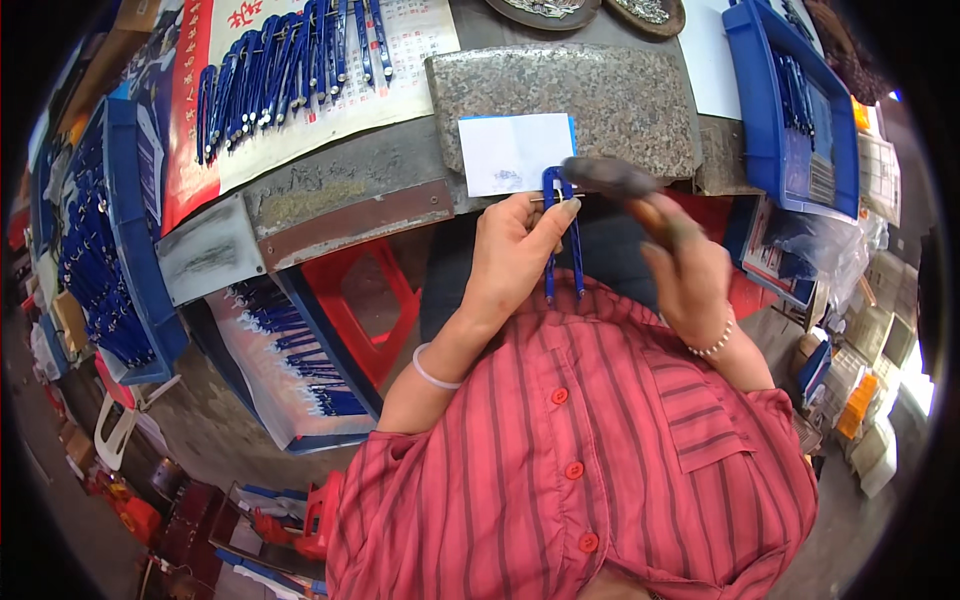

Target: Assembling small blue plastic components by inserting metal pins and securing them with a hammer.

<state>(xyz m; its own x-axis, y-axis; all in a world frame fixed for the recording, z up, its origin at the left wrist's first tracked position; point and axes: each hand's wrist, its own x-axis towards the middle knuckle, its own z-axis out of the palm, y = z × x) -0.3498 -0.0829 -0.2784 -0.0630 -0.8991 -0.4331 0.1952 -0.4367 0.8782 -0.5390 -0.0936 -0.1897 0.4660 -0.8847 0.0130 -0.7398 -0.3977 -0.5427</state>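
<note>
My left hand pinches a blue two-legged metal piece, which looks like a pair of compasses. Its joined end lies at the near edge of the stone slab, and its legs point toward my body. A thin pin seems to cross the piece near my fingertips. In my right hand is a hammer, blurred, its dark head just right of the piece's joined end. Under and beside that end lies a folded white paper with a blue edge.
Several similar blue pieces lie in a row on a printed sheet at the far left. Blue trays of them stand left, and another blue bin right. Round dishes hold small metal parts. A red stool stands below.
</note>
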